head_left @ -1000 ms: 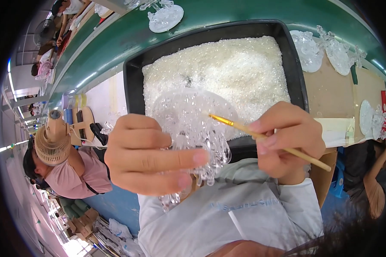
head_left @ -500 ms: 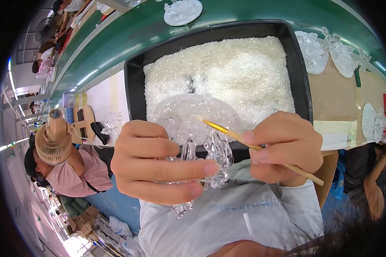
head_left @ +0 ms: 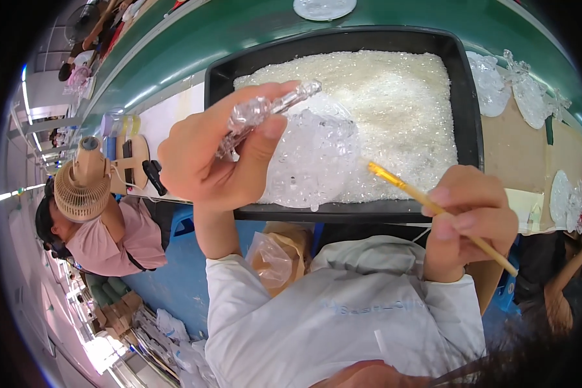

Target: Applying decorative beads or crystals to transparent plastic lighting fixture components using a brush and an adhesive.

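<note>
My left hand [head_left: 207, 158], turned over above the tray, grips a clear plastic figure piece [head_left: 255, 116] with a round frosted disc [head_left: 313, 161] on it. The disc hangs tilted over the tray's near left part, with small dark specks on its surface. Between thumb and fingers, my right hand [head_left: 475, 213] holds a thin wooden paintbrush [head_left: 427, 200]. Its gold-coloured tip end lies just right of the disc, seemingly apart from it. Below both hands, a black tray [head_left: 472, 129] is filled with glittering white granules [head_left: 401, 103].
More clear disc pieces stand at the right, such as one disc piece [head_left: 488, 84], and another disc [head_left: 324, 8] lies at the far edge. A beige fan [head_left: 82, 187] is at the left, by a person in pink [head_left: 126, 242]. Cardboard [head_left: 517, 155] covers the right table.
My left hand has turned over and lifted the clear disc piece up and leftward, tilting the disc. The right hand has drawn back to the right, taking the brush off the disc.
</note>
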`<control>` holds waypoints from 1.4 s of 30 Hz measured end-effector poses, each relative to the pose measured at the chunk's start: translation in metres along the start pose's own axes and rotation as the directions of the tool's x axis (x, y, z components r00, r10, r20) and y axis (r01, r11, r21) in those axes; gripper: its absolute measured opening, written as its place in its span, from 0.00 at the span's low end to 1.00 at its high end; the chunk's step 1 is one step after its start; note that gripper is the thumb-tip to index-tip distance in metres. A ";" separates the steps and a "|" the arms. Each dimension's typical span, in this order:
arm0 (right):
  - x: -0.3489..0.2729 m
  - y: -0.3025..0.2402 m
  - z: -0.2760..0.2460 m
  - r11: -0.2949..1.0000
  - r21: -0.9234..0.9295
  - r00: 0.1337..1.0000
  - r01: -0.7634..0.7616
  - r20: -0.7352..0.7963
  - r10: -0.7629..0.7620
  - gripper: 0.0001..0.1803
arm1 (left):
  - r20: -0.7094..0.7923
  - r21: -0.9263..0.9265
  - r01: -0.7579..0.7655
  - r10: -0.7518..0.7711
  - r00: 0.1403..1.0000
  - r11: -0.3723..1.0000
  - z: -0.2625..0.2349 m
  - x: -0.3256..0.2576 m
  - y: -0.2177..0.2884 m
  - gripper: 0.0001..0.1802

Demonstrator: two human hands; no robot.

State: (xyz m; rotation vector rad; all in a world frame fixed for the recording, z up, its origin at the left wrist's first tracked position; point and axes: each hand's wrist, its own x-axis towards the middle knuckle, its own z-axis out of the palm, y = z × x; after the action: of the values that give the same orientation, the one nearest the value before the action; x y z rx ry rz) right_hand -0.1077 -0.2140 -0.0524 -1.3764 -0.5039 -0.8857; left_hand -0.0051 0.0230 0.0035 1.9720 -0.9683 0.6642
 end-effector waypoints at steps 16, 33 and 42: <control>0.018 0.012 0.023 0.983 -0.135 0.919 0.125 0.390 -0.064 0.11 | -0.153 0.029 0.107 -0.101 0.983 0.994 0.012 -0.006 0.014 0.12; 0.014 0.008 0.022 0.993 -0.112 0.931 -0.048 0.355 0.085 0.11 | 0.134 0.089 -0.137 0.124 0.983 0.987 -0.001 0.002 0.015 0.13; 0.013 0.009 0.025 0.984 -0.179 0.940 0.015 0.339 0.048 0.11 | 0.015 0.058 -0.147 0.146 0.989 0.987 0.008 -0.003 0.006 0.14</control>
State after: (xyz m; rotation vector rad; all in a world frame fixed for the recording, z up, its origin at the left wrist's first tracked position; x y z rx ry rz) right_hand -0.0883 -0.1936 -0.0440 -1.7120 -0.6889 -0.6909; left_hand -0.0112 0.0152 -0.0003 1.9702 -1.1199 0.7729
